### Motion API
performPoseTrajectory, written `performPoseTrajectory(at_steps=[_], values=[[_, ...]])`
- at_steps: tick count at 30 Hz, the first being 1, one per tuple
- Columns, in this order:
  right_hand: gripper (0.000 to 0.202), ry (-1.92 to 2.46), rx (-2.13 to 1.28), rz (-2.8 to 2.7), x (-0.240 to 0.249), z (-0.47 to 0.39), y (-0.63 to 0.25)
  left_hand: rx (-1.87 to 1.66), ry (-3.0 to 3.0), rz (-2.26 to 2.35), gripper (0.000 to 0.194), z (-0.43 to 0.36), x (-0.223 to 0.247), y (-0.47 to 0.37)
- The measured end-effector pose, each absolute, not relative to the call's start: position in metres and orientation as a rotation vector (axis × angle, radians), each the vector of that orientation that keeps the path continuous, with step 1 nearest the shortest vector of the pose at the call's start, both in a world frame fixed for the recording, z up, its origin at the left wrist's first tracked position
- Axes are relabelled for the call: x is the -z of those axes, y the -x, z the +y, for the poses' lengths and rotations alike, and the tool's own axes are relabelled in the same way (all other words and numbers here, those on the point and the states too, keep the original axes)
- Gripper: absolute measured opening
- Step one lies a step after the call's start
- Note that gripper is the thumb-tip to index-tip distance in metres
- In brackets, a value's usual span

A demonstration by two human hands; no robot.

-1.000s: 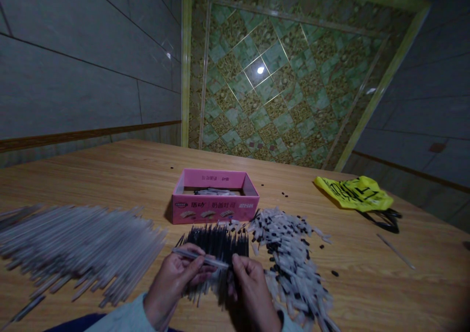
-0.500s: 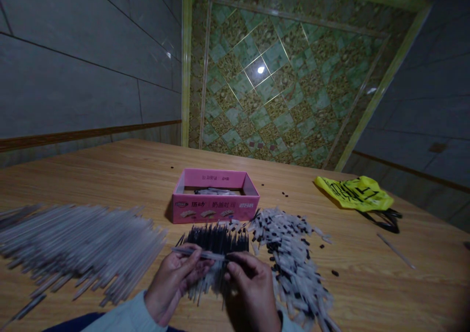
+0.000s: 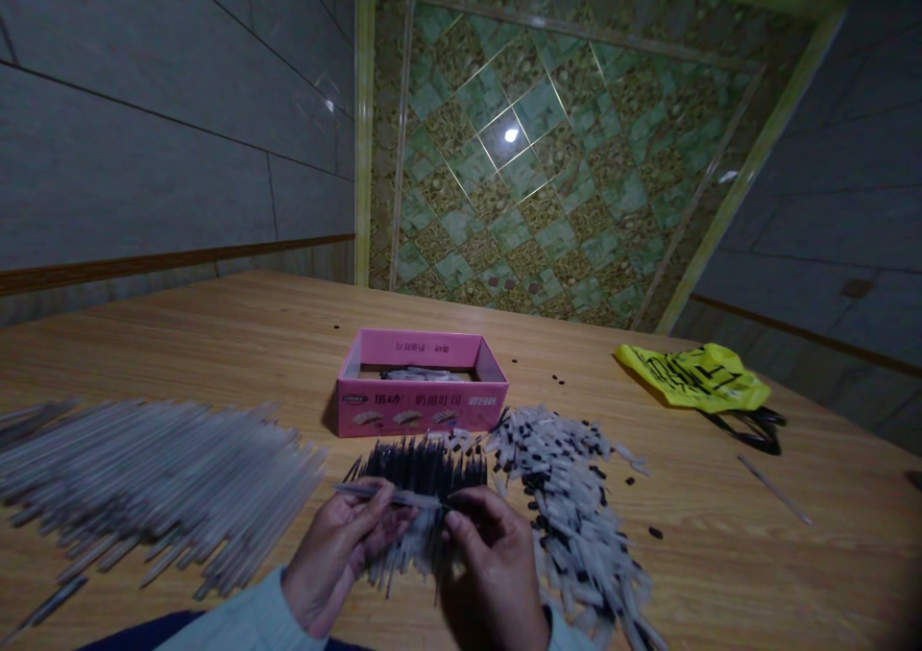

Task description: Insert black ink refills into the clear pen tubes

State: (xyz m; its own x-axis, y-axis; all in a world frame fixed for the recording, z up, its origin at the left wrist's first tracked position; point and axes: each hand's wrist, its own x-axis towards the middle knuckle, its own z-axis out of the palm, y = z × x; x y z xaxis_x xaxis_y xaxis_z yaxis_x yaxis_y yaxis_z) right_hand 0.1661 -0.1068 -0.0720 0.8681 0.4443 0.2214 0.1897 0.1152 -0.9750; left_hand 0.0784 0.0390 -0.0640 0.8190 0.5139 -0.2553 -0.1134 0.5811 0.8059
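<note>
Hands meet over the tabletop (image 3: 720,574): the left hand (image 3: 346,545) pinches a clear pen tube (image 3: 381,494) near its middle, and the right hand (image 3: 490,555) pinches at the tube's right end. A second ago the right hand sat lower and farther right, with more of the tube showing between the two; it has since closed in and risen level with the left, so its fingers now cover the tube's tip. That looks like a part being pushed onto or into that end, though what the fingers hold is hidden.

Refills (image 3: 422,473), dark and fanned out, lie right under the hands. Caps (image 3: 569,497) are heaped to the right, empty tubes (image 3: 158,478) to the left. A pink box (image 3: 422,414) stands just behind the refills; a yellow bag (image 3: 695,377) lies well apart at far right. Nothing blocks the hands.
</note>
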Motion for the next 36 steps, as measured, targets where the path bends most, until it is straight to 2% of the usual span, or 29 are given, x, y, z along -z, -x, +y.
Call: performPoseTrajectory(at_steps=[11,20,24,28,33,36], values=[[0.008,1.571,-0.055,-0.742,0.064,-0.111,-0.166,-0.362,-0.921,0.51,0.027,0.038,0.065,-0.079],[0.007,1.506,-0.188,-0.579,0.072,-0.107,-0.166,-0.364,-0.965,0.451,0.03,0.035,0.059,-0.077],[0.019,1.444,-0.307,-0.498,0.081,-0.105,-0.166,-0.387,-1.041,0.39,0.031,0.035,0.059,-0.077],[0.045,1.538,-0.399,-0.596,0.085,-0.107,-0.167,-0.386,-1.039,0.394,0.032,0.036,0.06,-0.077],[0.024,1.597,-0.225,-0.76,0.08,-0.11,-0.167,-0.383,-0.988,0.423,0.034,0.037,0.06,-0.078],[0.029,1.611,-0.253,-0.751,0.082,-0.11,-0.167,-0.367,-0.988,0.417,0.034,0.036,0.06,-0.078]])
